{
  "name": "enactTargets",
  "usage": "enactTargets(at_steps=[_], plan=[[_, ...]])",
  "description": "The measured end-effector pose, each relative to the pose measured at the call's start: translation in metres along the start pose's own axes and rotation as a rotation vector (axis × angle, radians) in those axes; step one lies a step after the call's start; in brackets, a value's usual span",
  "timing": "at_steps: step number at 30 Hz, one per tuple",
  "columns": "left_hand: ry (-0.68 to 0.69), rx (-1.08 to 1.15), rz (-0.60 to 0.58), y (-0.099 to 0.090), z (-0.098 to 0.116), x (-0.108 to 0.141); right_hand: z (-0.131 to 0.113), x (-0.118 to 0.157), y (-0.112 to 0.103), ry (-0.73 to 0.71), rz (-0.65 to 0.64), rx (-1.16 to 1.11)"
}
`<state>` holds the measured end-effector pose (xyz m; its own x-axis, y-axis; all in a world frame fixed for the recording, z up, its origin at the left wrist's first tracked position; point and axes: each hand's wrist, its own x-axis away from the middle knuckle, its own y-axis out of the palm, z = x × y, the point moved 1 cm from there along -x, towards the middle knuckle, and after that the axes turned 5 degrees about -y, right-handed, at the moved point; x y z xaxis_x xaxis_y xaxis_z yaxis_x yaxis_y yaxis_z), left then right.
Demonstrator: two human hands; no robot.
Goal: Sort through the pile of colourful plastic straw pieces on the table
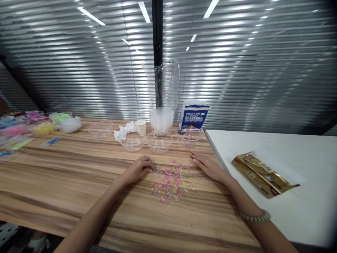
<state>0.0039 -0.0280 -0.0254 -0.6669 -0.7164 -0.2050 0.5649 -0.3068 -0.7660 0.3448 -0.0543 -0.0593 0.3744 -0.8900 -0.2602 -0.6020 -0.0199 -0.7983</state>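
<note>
A loose pile of small pink, yellow and clear pieces (172,182) lies spread on the wooden table (147,225). My left hand (139,168) rests at the pile's left edge, its fingers curled; whether anything small is between the fingertips is hidden. To the right of the pile, my right hand (206,166) lies on the wood with its fingers stretched out and nothing in it. Behind the pile stand clear round bowls: one at centre (159,142), one beside it to the left (133,143) and one to the right (188,137).
Another clear bowl (100,130), crumpled tissue (122,133), a paper cup (140,127), a tall clear plastic bag (163,91) and a blue-white package (194,116) stand farther back. Bags of coloured pieces (44,128) lie left. A gold packet (263,174) is on the white table (310,211).
</note>
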Motion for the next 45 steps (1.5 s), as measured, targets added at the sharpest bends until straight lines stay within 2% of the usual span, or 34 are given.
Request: enactTargets(at_steps=[7,11,16,20,25,28,31,36,45], plan=[[0.023,-0.009,0.007,0.001,-0.001,0.000,0.005,0.001,0.003,-0.023,0.015,0.000],[0.018,-0.021,-0.036,-0.004,0.000,0.001,0.005,0.002,0.002,-0.026,0.021,-0.009],[-0.049,-0.077,-0.080,-0.015,-0.003,0.003,0.005,0.001,0.001,-0.011,0.013,-0.013],[-0.138,-0.049,-0.103,-0.026,-0.015,0.006,0.003,0.001,0.001,-0.009,-0.008,-0.001],[-0.251,-0.009,-0.118,-0.042,-0.028,0.012,0.003,0.001,0.002,-0.013,0.025,0.002],[-0.299,0.010,-0.163,-0.050,-0.028,0.015,0.006,0.001,0.003,-0.015,0.026,0.001],[-0.306,-0.047,-0.123,-0.055,-0.024,0.015,0.009,0.001,0.004,-0.018,0.023,0.004],[-0.241,-0.064,0.023,-0.046,-0.015,0.009,0.009,0.001,0.004,-0.004,0.007,0.015],[-0.147,-0.013,0.012,-0.015,-0.010,0.002,0.004,0.000,0.002,-0.001,-0.007,0.021]])
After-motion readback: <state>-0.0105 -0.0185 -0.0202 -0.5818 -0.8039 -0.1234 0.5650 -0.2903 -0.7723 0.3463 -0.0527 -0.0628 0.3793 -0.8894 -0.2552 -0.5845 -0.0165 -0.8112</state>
